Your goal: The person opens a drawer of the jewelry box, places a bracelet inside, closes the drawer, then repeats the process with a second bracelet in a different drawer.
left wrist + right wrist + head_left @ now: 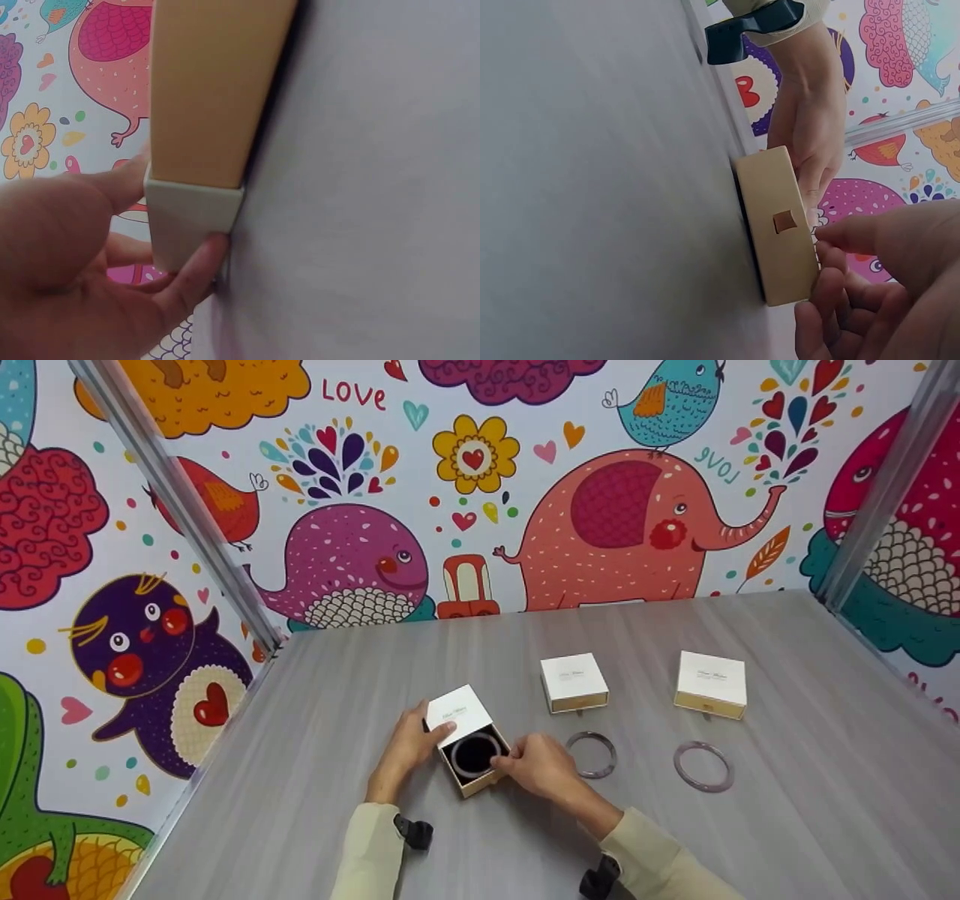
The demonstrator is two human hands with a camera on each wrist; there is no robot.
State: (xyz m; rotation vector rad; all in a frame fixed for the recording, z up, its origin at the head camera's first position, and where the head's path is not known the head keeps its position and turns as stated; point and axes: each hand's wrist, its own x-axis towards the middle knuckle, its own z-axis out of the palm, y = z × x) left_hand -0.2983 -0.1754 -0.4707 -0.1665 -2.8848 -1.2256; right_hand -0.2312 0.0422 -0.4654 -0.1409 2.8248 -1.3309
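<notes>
Left grip (409,744) holds the white sleeve (461,709) of the open box (447,765), thumb on top; presumably this steadies it against the other side's work. Right grip (541,765): fingers curled, tips at the open box's right edge, beside the inner bangle (471,775). Pinch or touch: cannot tell, fingertips cover the contact. Inner bangle lies in the open box's dark-lined drawer (481,788); right wrist view gives only the drawer front and its tab (784,221).

On the surface (300,810), behind and right of the open box: near closed box (574,679), far closed box (710,682). Directly right: near loose bangle (613,754), slightly overlapped by a hand; farther right, far loose bangle (679,769). Layout suggests one per box. Lid print illegible.
</notes>
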